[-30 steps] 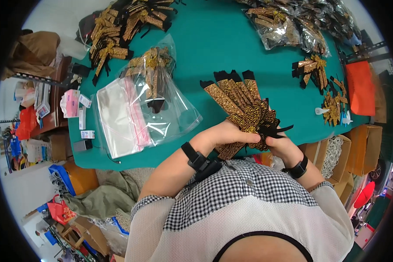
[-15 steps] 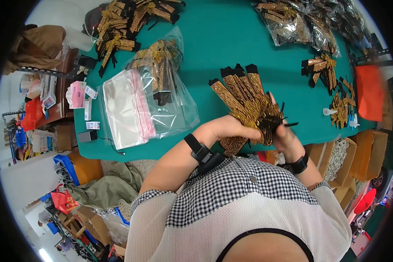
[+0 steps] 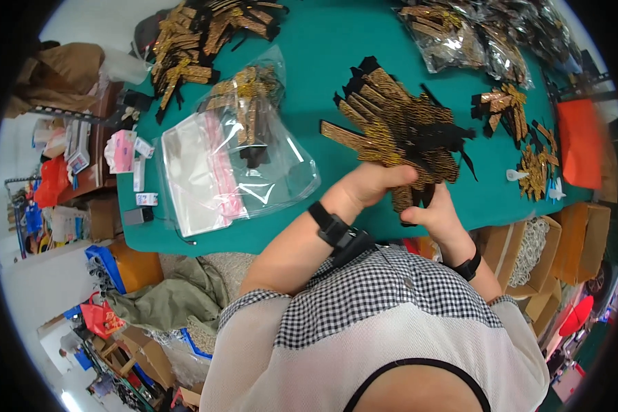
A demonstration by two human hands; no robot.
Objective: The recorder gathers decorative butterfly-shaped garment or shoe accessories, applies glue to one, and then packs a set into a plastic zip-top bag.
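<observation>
Hands meet just above the near edge of the green table (image 3: 323, 69): the left hand (image 3: 367, 187) is closed on the lower end of a fanned bundle of gold-and-black strips (image 3: 398, 130), and the right hand (image 3: 438, 214) pinches the same end from beneath, beside the dangling black ties. The bundle spreads away from the grip over the middle of the table, its far tips loose. A judgement: with so many strips gathered at one narrow end, a slackened pinch could let the fan slide apart, and pieces could drop off the near edge toward the cardboard boxes (image 3: 563, 240) below the near right corner. To the left, close to the near edge, lie flat clear zip bags (image 3: 199, 178) with pink seal lines, one partly overhanging; a brushing forearm might drag it off. Just past them a clear bag holding more strips (image 3: 254, 117) sits open-looking, though its mouth is hard to make out. Farther off, a loose heap of strips (image 3: 199, 41) crowds the far left corner, small clusters (image 3: 508, 110) dot the right side, and filled shiny bags (image 3: 487, 34) line the far right edge.
</observation>
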